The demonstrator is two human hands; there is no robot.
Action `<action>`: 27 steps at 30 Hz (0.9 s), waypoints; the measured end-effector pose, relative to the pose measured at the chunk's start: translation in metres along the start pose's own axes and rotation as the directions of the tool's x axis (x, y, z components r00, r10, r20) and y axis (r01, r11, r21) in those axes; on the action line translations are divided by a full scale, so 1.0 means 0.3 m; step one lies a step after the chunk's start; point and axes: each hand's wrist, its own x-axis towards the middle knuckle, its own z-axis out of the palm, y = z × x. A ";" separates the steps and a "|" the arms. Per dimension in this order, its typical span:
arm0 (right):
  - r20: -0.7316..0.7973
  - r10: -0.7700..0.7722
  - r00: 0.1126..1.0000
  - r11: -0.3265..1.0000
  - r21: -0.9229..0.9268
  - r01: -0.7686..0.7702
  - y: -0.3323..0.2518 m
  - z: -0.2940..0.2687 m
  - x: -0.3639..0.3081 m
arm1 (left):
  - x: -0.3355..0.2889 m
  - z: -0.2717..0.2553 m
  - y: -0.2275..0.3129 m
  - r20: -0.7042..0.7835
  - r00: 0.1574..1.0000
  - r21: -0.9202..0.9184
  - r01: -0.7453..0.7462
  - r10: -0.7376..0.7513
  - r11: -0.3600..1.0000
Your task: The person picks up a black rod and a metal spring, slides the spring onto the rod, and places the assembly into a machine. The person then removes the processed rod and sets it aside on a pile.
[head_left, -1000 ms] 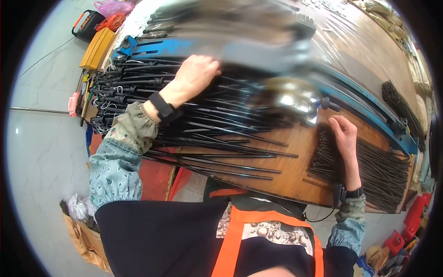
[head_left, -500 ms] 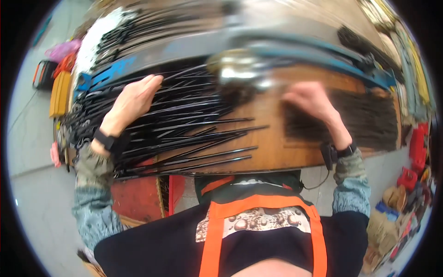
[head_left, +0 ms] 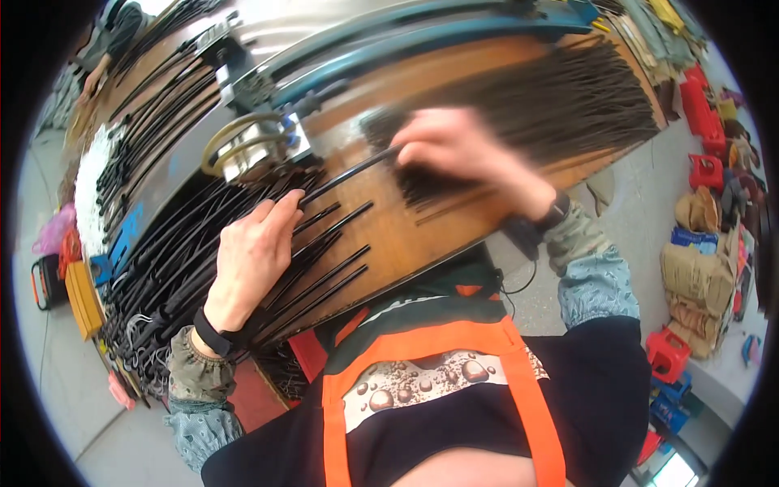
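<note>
A thin black rod (head_left: 350, 173) slants up to the right between my two hands. My left hand (head_left: 256, 258) pinches it near its left part, above a heap of loose black rods (head_left: 174, 268). At the rod's other end, my right hand (head_left: 448, 144) is closed round it, partly blurred by motion. Just beyond my left hand stands a machine head (head_left: 251, 154) with a metal block and yellowish tubing. A wide bundle of thin dark rods (head_left: 560, 97) lies on the wooden table (head_left: 389, 243) past my right hand.
Blue rails (head_left: 389, 53) of the machine run across the back. More black rods (head_left: 166, 93) lie at the far left, where another person's hand (head_left: 96, 79) shows. A yellow box (head_left: 83, 299) stands left of the table; red plastic stools (head_left: 667, 355) and cardboard (head_left: 696, 276) are at right.
My view has turned, so the table now slants. My hands have come closer together, and a black rod is now held between them near the machine head.
</note>
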 end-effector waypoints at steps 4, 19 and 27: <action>-0.115 0.123 0.986 0.990 0.080 -0.114 -0.043 -0.044 -0.065 | 0.069 0.017 0.044 0.003 0.999 -0.056 -0.035 0.035 0.998; -0.482 0.046 0.875 0.945 -0.263 -0.195 0.196 -0.284 -0.055 | 0.412 -0.174 0.132 0.028 0.973 0.065 -0.232 0.230 0.971; -0.498 0.309 0.810 0.941 0.039 -0.335 0.255 -0.483 -0.085 | 0.607 -0.088 0.143 0.081 0.953 0.052 -0.296 0.291 0.954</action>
